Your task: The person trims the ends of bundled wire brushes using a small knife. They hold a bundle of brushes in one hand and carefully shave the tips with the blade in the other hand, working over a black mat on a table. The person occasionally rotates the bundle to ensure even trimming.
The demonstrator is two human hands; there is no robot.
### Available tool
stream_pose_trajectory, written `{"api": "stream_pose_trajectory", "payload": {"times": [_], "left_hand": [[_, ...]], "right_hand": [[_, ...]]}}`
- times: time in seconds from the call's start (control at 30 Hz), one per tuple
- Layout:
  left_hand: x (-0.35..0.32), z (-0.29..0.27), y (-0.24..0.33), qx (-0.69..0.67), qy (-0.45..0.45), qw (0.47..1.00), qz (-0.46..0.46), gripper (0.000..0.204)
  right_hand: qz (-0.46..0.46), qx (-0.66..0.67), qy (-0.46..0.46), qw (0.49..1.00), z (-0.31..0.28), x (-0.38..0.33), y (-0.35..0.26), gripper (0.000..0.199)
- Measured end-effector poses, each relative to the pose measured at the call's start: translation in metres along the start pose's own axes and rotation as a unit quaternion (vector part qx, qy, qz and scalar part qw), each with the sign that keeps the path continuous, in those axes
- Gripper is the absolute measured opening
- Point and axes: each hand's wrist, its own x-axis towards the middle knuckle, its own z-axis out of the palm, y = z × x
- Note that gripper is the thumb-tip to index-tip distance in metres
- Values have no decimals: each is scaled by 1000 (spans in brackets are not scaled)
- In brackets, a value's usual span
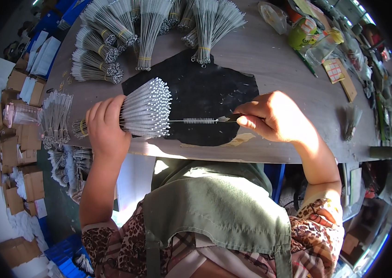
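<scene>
Green apron [219, 199] fills the near side, below the table [270, 60]. Left hand [108, 123] closes around a bundle of brushes [147, 109], heads facing right, while the right hand [272, 116] pinches a dark tool [228, 118] between thumb and fingers. Between both hands, over the black mat [196, 90], a single brush [199, 121] lies left of the right hand, long axis running left to right, bristles nearer that hand and tip at the tool's end.

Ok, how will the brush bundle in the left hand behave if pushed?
The brush bundle probably flexes a little, its stems being thin and wiry. Likely it splays, since the white ends already fan out past the left hand. It may roll, being roundish.
</scene>
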Motion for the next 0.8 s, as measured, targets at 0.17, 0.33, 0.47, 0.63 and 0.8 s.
{"api": "stream_pose_trajectory", "payload": {"times": [0.17,0.33,0.47,0.63,0.8], "left_hand": [[1,0,1,4,5,1000,8,53],[1,1,-1,26,-2,1000,15,44],[-2,4,-2,22,-5,1000,-15,54],[-2,3,0,26,-17,999,-27,55],[-1,3,1,28,-16,999,-22,56]], "right_hand": [[4,21,-18,1000,-1,1,2,23],[7,18,-20,1000,1,-1,5,24],[184,185,-59,963,1,-2,0,33],[278,341,-120,890,13,-9,-4,43],[295,340,-107,887,13,-7,-8,43]]}}
